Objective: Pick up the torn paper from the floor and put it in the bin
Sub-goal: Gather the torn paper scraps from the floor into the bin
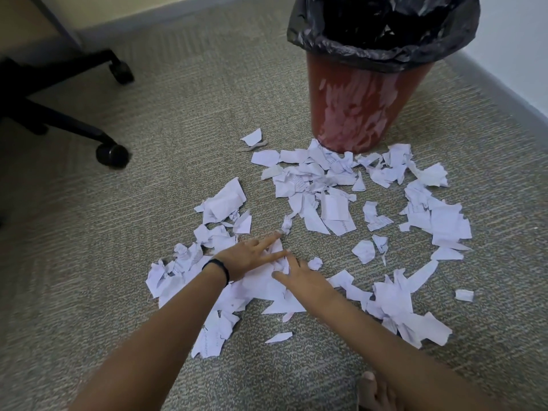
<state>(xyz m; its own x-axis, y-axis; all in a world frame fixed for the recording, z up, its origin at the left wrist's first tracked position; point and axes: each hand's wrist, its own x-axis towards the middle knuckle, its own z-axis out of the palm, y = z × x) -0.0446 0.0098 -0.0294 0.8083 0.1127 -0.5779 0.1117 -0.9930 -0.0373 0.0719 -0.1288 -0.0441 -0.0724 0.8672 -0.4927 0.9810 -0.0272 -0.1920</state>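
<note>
Several pieces of torn white paper (320,188) lie scattered over the carpet in front of me. A red bin (358,105) lined with a black bag (382,31) stands upright just behind the scraps. My left hand (252,256), a dark band on its wrist, lies flat with straight fingers on a heap of paper in the middle. My right hand (302,277) rests beside it, fingers stretched over the same heap. The two hands nearly touch at the fingertips. Neither hand lifts a piece.
The black wheeled base of an office chair (59,114) stands at the left. A wall and grey skirting run behind the bin and along the right side. A bare foot (373,393) shows at the bottom edge.
</note>
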